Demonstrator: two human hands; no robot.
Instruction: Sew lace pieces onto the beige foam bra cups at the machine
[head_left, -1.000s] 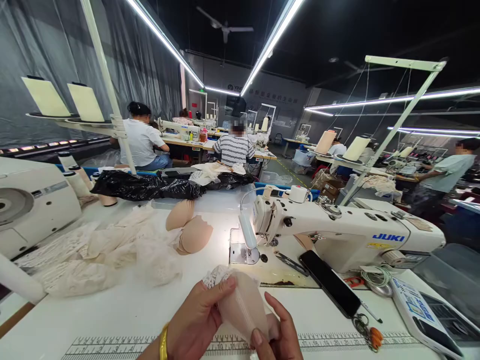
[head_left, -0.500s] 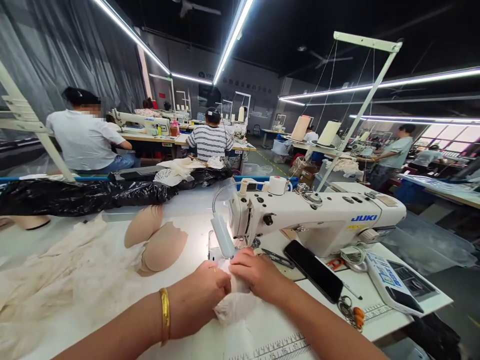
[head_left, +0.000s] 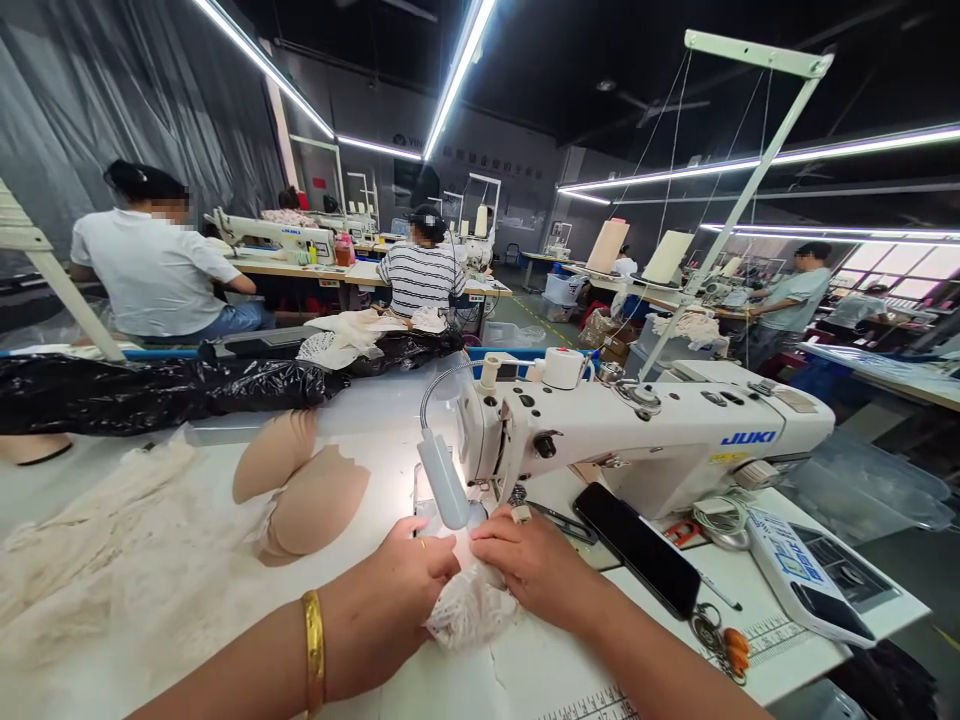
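Observation:
A white JUKI sewing machine (head_left: 645,430) stands across the table, its lit lamp (head_left: 442,480) hanging over the needle area. Just in front of the needle area, my left hand (head_left: 401,600) is closed on a piece of white lace fabric (head_left: 472,605). On the right side of the same fabric lies my right hand (head_left: 529,565), its fingers together and pressing on it. The fingertips of both hands are partly hidden by fabric and lamp. Beige molded cups (head_left: 319,500) lie left of my left hand, beside a heap of cream lace fabric (head_left: 127,560).
Right of my right hand lie a black phone (head_left: 637,550), dark scissors (head_left: 562,522), keys with an orange charm (head_left: 735,650) and a white box (head_left: 806,575). A black plastic bag (head_left: 165,395) runs along the back edge. People sit at other machines beyond.
The view has shifted slightly. More of the lace now bunches between my hands, and my right fingers have moved a little on the fabric. Both hands stay at the needle area.

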